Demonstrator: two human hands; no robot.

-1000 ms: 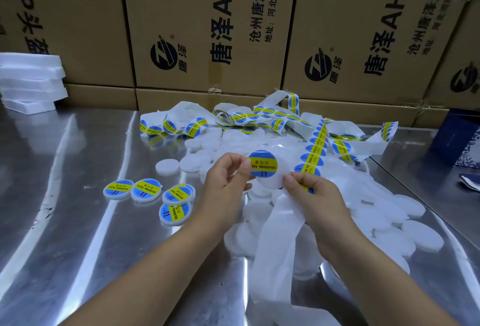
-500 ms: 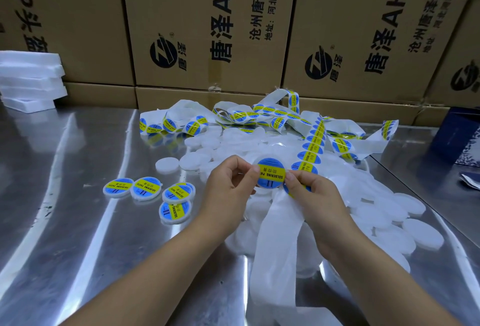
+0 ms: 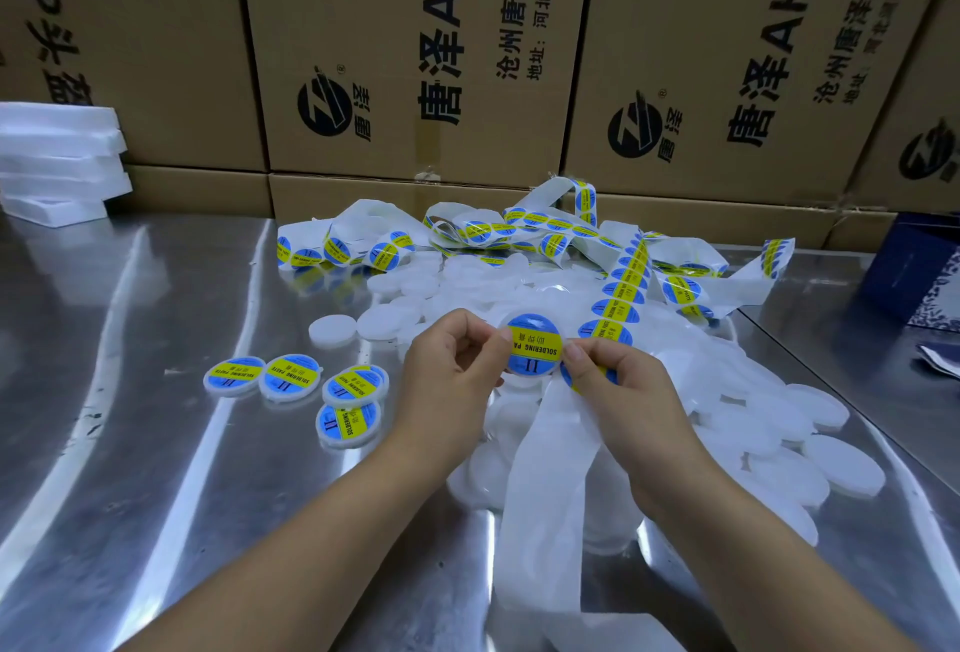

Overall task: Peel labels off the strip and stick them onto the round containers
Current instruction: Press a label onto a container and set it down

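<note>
Both grips pinch labelled container (image 3: 534, 351): left hand (image 3: 451, 376) on left rim, right hand (image 3: 621, 386) on right rim, strip (image 3: 621, 290) beneath.

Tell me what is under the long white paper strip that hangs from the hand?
White round containers peek out on both sides of the empty strip, piled on the metal table. The strip hides how many lie directly beneath it.

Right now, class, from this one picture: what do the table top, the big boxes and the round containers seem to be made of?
Table top: metal, likely stainless steel, glossy; it carries streaky light reflections. Big boxes: matt brown cardboard, with printed ink and taped seams. Round containers: probably plastic, white and slightly translucent; the look leaves it open.
</note>
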